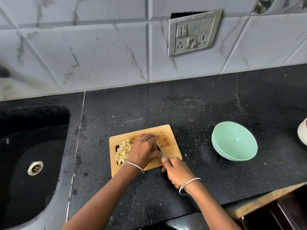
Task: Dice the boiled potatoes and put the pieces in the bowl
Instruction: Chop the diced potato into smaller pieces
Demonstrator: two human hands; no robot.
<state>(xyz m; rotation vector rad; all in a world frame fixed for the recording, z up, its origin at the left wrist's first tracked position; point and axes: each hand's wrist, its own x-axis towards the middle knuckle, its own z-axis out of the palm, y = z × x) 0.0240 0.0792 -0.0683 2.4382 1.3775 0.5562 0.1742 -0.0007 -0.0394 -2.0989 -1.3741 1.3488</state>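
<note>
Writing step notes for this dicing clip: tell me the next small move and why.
Probably press the knife down through the potato held under the left hand. The right hand grips its handle, its blade lies against that piece, and the bowl holds nothing yet.

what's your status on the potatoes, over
Left hand holds potato on cutting board, right hand grips knife. Diced pile on board's left, bowl empty to the right. Nothing between board and bowl.
</note>
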